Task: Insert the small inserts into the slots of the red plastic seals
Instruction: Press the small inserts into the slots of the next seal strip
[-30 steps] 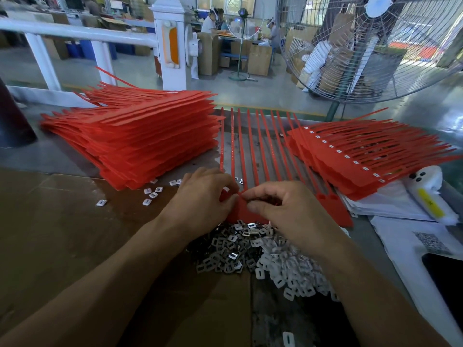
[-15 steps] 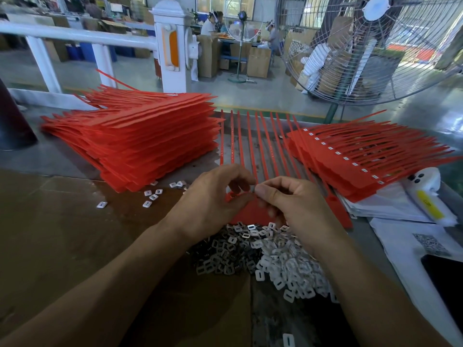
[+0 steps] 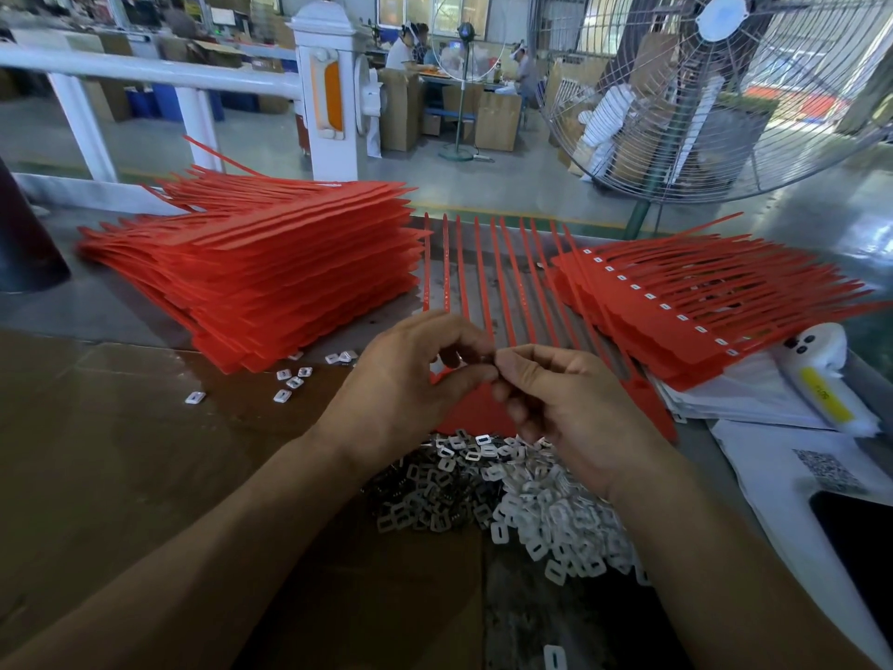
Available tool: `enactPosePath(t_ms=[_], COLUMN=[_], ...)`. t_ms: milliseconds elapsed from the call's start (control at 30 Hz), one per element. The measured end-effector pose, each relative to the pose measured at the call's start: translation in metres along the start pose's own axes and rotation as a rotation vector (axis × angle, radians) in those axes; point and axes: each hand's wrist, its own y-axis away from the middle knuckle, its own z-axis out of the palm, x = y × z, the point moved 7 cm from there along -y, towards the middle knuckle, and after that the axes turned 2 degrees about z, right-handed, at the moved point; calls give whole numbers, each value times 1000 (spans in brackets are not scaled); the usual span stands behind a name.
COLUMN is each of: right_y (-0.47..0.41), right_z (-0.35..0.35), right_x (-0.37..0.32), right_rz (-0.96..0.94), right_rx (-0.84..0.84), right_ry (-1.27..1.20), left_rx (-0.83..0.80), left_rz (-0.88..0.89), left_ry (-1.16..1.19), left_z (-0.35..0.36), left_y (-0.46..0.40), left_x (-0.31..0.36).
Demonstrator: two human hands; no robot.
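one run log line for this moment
stage: inserting | both hands fingertips meet above red seal sheet | inserts pile near | held insert: unclear

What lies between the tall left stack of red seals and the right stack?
In the head view, one flat sheet of red seals, its strips fanned across the table.

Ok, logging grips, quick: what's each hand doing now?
Left hand: fingers curled, fingertips pinched; held thing cannot be told.
Right hand: the same.
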Motion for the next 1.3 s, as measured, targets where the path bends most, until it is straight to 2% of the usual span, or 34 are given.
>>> enactPosePath(t_ms=[400, 700, 767, 1033, 1300], right_y=[1, -3, -4, 2, 7], right_z=[-2, -9, -17, -84, -123], right_x=[-1, -3, -6, -16, -12], right_rz=[-51, -90, -105, -112, -12], right_rx=[30, 86, 136, 526, 639], right_ry=[42, 37, 69, 306, 503], left_rx=[35, 34, 33, -76, -166], left_rz=[71, 70, 62, -17, -86], left_ry=[-116, -85, -88, -89, -128], left_z=[-3, -3, -3, 5, 11], left_y=[2, 1, 1, 3, 6], left_x=[2, 3, 1, -5, -10])
